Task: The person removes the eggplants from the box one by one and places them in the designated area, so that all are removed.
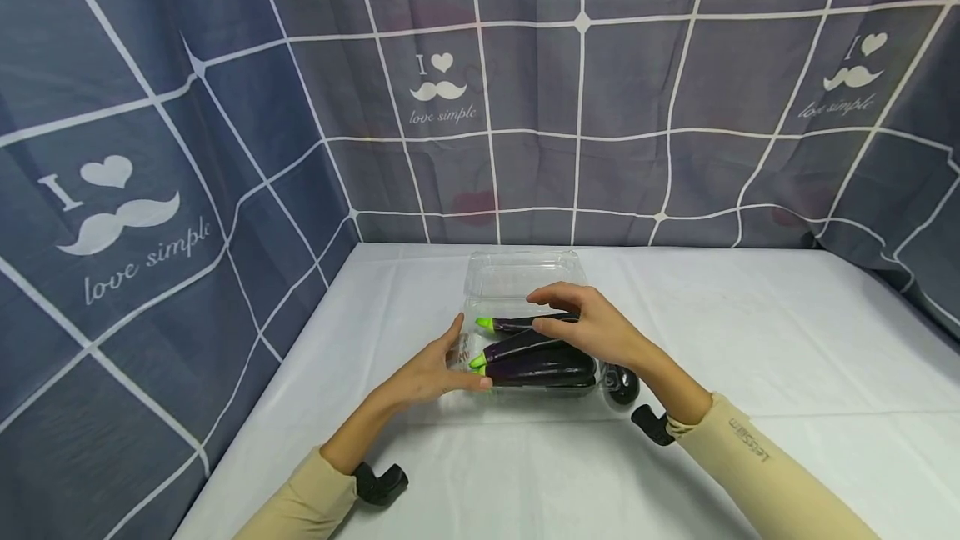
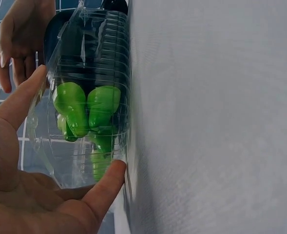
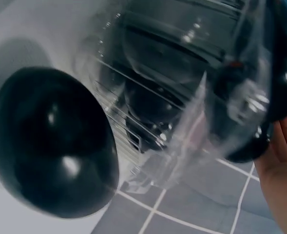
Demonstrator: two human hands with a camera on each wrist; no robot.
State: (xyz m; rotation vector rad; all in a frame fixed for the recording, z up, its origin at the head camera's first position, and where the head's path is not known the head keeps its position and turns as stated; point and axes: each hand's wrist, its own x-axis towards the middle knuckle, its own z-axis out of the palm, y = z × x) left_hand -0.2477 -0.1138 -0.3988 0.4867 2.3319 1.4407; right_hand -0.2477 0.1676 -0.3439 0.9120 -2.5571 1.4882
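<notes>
A clear plastic clamshell box (image 1: 576, 392) holds three dark purple eggplants (image 1: 542, 367) with green stem ends (image 2: 103, 105). Its lid (image 1: 525, 275) is folded back away from the person. At the box's left end, my left hand (image 1: 423, 372) spreads thumb and fingers to either side, with the thumb by the front corner. My right hand (image 1: 596, 325) hovers over the right part of the eggplants, thumb and fingers apart, gripping nothing visible. Just outside the box's right end lies a glossy dark oval thing (image 3: 53, 141), perhaps another eggplant.
A white cloth (image 1: 735, 332) covers the table. Dark grey checked curtains (image 1: 622, 90) stand at the back and both sides, the left one (image 1: 247, 290) near the left arm. Black wrist mounts (image 1: 381, 484) sit under both sleeves.
</notes>
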